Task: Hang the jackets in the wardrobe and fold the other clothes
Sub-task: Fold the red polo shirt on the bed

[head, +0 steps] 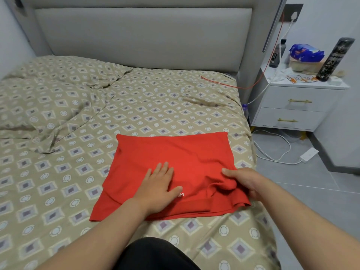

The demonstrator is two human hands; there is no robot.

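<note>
My right grip (246, 182) is closed on a bunched fold at the near right corner of the red garment (175, 152), thumb on top. My left grip (158, 190) lies flat, fingers straight, pressing on the middle of the cloth. The garment sits partly folded on the patterned bed (136, 106), near its right edge, with the white nightstand (298, 102) beyond. I judge it light, soft and limp, so it will sag and wrinkle. It is best taken by edges or corners, a flat palm anchoring the crease.
</note>
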